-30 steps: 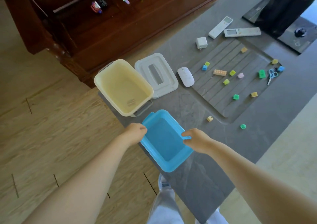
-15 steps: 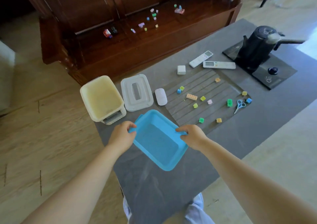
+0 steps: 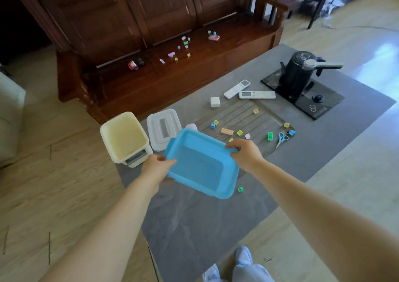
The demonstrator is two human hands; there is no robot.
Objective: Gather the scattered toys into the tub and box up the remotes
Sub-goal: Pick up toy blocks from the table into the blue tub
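I hold an empty blue tub tilted above the grey table. My left hand grips its near-left rim and my right hand grips its far-right rim. Several small coloured toy blocks, such as an orange brick and a green block, lie on the ribbed mat beyond the tub. A green ring rests near the tub's corner. Two white remotes lie at the mat's far edge. More toys are scattered on the wooden bench.
A cream box and its white lid stand at the table's left end. A white mouse peeks from behind the tub. Blue scissors, a white cube and a black kettle on its tray are farther right.
Both hands lifted the blue tub off the table and carried it up and to the right. The view pulled back and tilted up, showing more of the bench.
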